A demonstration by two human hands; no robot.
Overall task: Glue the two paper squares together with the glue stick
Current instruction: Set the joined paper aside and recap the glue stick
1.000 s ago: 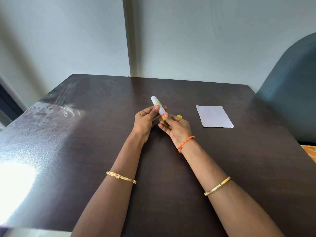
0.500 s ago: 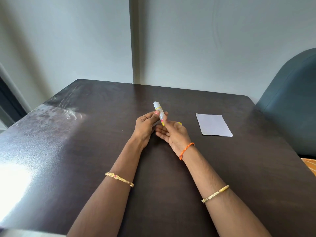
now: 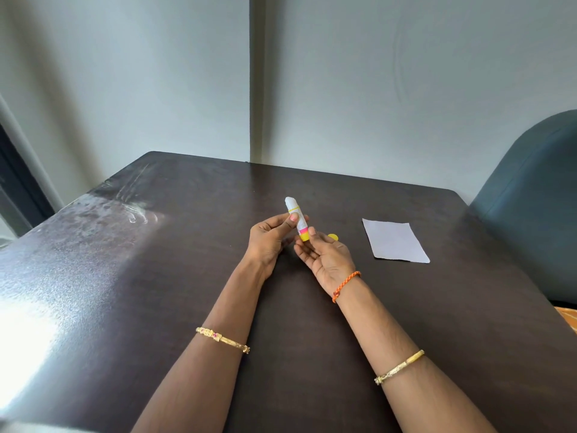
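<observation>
The left hand (image 3: 270, 237) grips the uncapped glue stick (image 3: 297, 218) above the dark counter (image 3: 193, 276), tip tilted up and away. The right hand (image 3: 324, 260) pinches its yellow base. White paper (image 3: 395, 240) lies flat to the right, well apart.

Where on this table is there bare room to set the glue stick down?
Bare patches: the table left of the left hand, and between the right hand and paper. Crowded: around the glue stick and yellow cap.

A plain room, likely in a home: dark wooden table (image 3: 156, 276) against bare grey walls (image 3: 374, 89), teal upholstered chair (image 3: 530, 198) beside it.
</observation>
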